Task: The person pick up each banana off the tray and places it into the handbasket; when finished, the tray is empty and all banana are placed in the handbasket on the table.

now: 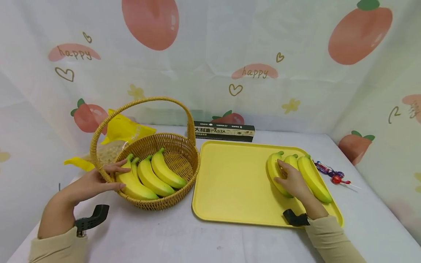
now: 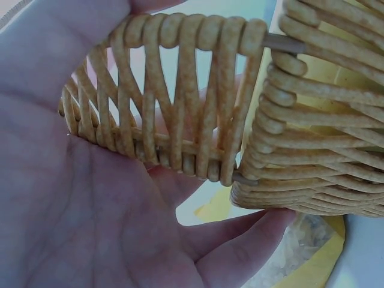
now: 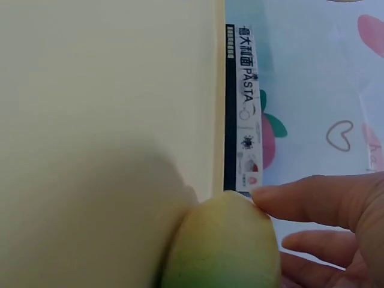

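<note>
Left hand (image 1: 93,182): closed around the base of the handle (image 1: 144,102) of a wicker basket (image 1: 154,205), with the woven strip passing between thumb and fingers (clearest in the left wrist view). Four bananas (image 1: 152,178) can be counted in the basket, laid side by side, green stems pointing away from the person.

Right hand (image 1: 294,182): a banana (image 1: 273,169) is held between thumb and fingers, at the right part of a yellow tray (image 1: 233,182). Two more bananas (image 1: 312,179) are seen on the tray to its right — all three grouped near the right edge.

Writing: a dark box (image 1: 224,132) stands behind the tray and is labelled "意大利面 PASTA" (the first character is read only in the right wrist view); the smaller print is only partly legible. "happy" is printed more than once on the backdrop (image 1: 204,47), among hearts and fruit. On the yellow bag (image 1: 125,128) behind the basket, no lettering can be made out. Wrapped sweets (image 1: 329,171), red and purple, are noted just right of the tray — wrapper text too small to read.
</note>
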The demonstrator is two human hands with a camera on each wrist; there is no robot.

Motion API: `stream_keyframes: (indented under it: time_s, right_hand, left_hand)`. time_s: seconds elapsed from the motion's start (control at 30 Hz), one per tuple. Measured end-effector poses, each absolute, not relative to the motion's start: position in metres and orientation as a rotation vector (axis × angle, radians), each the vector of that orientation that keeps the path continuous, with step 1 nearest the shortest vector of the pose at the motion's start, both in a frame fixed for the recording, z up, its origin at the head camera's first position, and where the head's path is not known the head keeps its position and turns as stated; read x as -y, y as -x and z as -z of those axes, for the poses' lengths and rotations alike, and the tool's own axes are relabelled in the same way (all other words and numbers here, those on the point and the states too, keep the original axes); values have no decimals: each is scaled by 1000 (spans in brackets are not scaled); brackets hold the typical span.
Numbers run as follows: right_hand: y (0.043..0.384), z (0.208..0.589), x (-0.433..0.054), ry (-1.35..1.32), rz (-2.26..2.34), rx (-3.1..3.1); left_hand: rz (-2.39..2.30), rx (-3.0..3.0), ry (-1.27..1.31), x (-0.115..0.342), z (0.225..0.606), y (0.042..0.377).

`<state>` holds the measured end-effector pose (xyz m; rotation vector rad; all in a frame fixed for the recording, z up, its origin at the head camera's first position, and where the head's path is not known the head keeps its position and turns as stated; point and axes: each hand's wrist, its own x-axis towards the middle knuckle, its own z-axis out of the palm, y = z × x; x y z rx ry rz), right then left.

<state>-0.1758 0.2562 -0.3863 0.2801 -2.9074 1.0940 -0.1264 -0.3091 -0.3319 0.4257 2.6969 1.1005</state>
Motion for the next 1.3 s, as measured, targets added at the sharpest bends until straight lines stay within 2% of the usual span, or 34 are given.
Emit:
stream_keyframes:
  time_s: [1.3]
  right_hand:
    - [179,396,-260,-375,-1035,3070]
  left_hand:
    - [-1085,-2692,-455,314,337,131]
